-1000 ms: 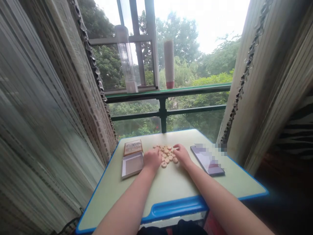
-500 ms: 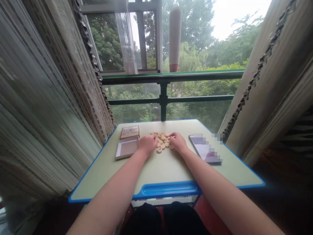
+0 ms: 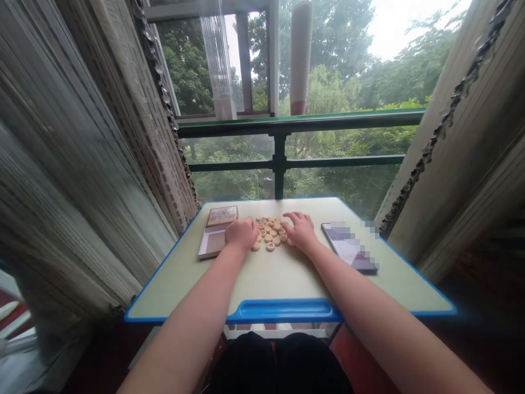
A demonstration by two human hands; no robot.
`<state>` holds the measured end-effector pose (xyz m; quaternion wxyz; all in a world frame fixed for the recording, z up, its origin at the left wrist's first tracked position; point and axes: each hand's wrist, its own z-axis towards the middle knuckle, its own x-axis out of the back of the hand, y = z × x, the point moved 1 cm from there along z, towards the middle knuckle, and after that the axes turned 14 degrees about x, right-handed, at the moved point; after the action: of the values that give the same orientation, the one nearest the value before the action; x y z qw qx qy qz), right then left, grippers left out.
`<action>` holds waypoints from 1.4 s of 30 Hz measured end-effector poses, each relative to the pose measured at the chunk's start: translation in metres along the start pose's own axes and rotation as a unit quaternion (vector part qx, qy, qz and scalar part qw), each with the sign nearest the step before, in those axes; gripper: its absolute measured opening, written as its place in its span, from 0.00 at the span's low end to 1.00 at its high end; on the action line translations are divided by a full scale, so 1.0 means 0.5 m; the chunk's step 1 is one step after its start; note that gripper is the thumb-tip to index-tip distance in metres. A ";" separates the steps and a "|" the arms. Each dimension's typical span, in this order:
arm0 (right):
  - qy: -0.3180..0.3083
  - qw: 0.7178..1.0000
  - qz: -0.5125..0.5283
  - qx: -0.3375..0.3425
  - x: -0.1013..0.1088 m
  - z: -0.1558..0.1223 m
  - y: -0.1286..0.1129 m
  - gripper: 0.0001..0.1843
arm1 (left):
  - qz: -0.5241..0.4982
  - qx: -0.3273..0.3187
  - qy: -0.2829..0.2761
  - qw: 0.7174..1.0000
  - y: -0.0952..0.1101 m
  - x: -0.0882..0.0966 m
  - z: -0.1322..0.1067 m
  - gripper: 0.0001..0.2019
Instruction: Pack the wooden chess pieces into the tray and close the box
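Several round wooden Chinese chess pieces [image 3: 268, 238] lie in a loose cluster at the middle of the table, some marked with characters. My left hand [image 3: 241, 232] is at the cluster's left edge, fingers curled in; whatever they may hold is hidden. On the opposite side my right hand [image 3: 301, 229] has its fingers spread over the nearest pieces, palm down. A shallow open box [image 3: 214, 243] stands just left of my left hand, which covers its right side. Behind the box is its patterned lid [image 3: 222, 216].
A flat tablet-like device [image 3: 348, 249], partly pixelated, lies on the right of the pale table [image 3: 283, 279]. Along the table's near edge runs a blue tray groove [image 3: 287, 310]. Curtains [image 3: 102, 137] hang on both sides, and a green railing [image 3: 328, 121] stands beyond.
My left hand has shifted left, away from the pieces, uncovering more of them. My right hand's fingers have gone from pinched to spread. The camera view has moved slightly.
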<state>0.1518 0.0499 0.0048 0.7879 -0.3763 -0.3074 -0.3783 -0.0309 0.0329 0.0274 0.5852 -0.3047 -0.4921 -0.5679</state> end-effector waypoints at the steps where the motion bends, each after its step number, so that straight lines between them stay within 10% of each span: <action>1: -0.014 1.000 0.002 0.019 -0.002 0.000 0.000 0.17 | 0.002 -0.017 -0.005 1.000 0.001 -0.001 -0.001 0.17; 17: 0.013 0.997 -0.028 0.069 -0.004 -0.006 -0.007 0.12 | -0.037 -0.096 -0.040 0.994 0.011 -0.008 -0.014 0.18; 24: 0.021 0.998 -0.006 0.065 -0.008 -0.003 0.003 0.12 | -0.045 0.028 0.019 0.998 0.001 -0.004 0.005 0.19; 27: -0.002 0.996 -0.006 0.085 -0.006 -0.005 -0.001 0.13 | -0.002 0.083 -0.039 0.996 -0.014 -0.010 0.016 0.21; 31: -0.021 0.996 0.005 0.089 -0.005 -0.006 -0.003 0.13 | 0.016 0.075 -0.112 0.991 -0.022 -0.020 0.018 0.20; 42: -0.016 0.997 0.034 0.069 -0.004 -0.004 -0.004 0.13 | -0.042 0.066 -0.078 0.994 -0.016 -0.013 0.021 0.23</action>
<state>0.1497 0.0480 0.0028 0.8192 -0.3373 -0.3329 -0.3231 -0.0401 0.0435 0.0233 0.5393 -0.2879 -0.5848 -0.5332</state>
